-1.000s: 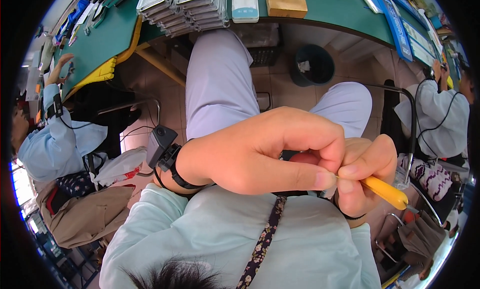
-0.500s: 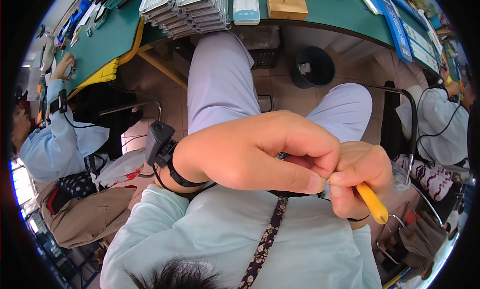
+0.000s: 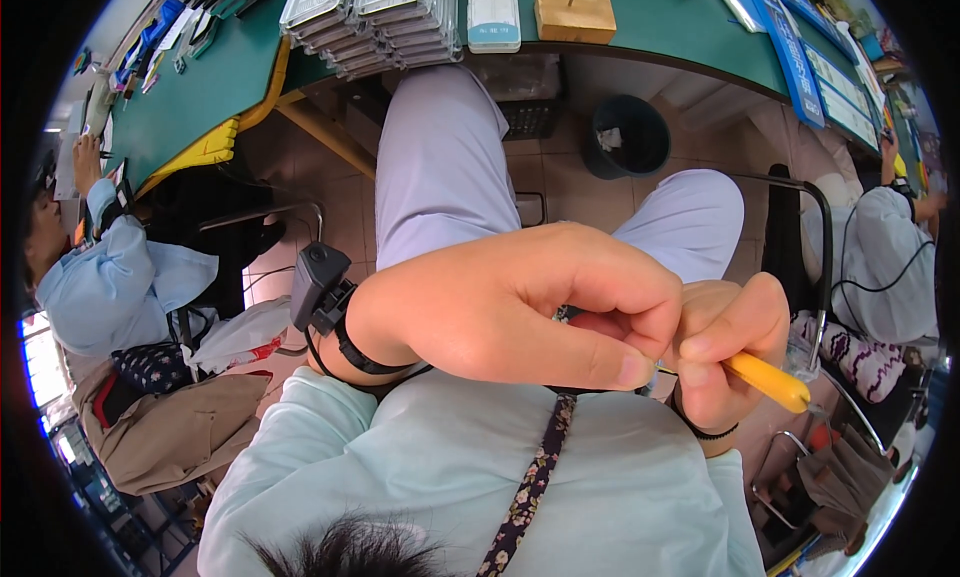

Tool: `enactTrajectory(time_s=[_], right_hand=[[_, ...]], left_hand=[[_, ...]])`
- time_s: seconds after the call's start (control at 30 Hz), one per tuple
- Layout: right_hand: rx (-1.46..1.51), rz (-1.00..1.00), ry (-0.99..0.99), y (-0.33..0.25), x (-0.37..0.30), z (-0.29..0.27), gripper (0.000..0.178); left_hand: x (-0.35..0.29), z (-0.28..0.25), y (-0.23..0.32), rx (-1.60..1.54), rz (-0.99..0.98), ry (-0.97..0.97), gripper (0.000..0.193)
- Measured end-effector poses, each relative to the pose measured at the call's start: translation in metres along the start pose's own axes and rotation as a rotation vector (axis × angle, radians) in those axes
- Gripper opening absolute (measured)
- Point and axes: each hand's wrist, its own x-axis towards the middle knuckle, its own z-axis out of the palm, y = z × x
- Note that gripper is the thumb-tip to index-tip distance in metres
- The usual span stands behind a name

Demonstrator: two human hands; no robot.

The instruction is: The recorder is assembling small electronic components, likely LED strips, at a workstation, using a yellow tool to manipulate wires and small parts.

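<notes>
My left hand reaches across my chest, thumb and forefinger pinched together. Whatever small thing it grips is mostly hidden behind the fingers. Just to its right, my right hand has thumb and forefinger closed on a slim tool with a rounded yellow handle. The handle slants down and to the right, away from my hands. A thin shaft runs from it toward my left fingertips; its tip is too small to make out.
Ahead, a green table bears stacked clear plastic cases, a pale flat box and a wooden block with a metal pin. Below stands a dark bin. People sit left and right; a metal chair frame is at right.
The yellow handle has swung up and to the right, from a steep slant to a flatter one. My right fingers have shifted slightly with it. My left hand stays nearly still.
</notes>
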Motion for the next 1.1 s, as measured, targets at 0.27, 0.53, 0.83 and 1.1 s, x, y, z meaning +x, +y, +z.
enactTrajectory(time_s=[0.27,0.53,0.83,1.1], right_hand=[[-0.044,-0.057,0.039,-0.001,0.001,-0.003,0.034],[-0.512,-0.084,0.052,0.000,0.001,-0.001,0.033],[-0.879,0.046,-0.060,-0.012,0.002,-0.011,0.023],[-0.948,0.294,0.110,0.007,0.000,-0.038,0.017]], left_hand=[[-0.001,0.002,0.004,0.132,0.029,0.104,0.011],[0.000,0.005,0.002,0.315,0.001,0.211,0.012],[0.001,0.004,-0.005,0.359,-0.144,0.263,0.011],[-0.005,-0.006,-0.016,0.245,-0.218,0.319,0.010]])
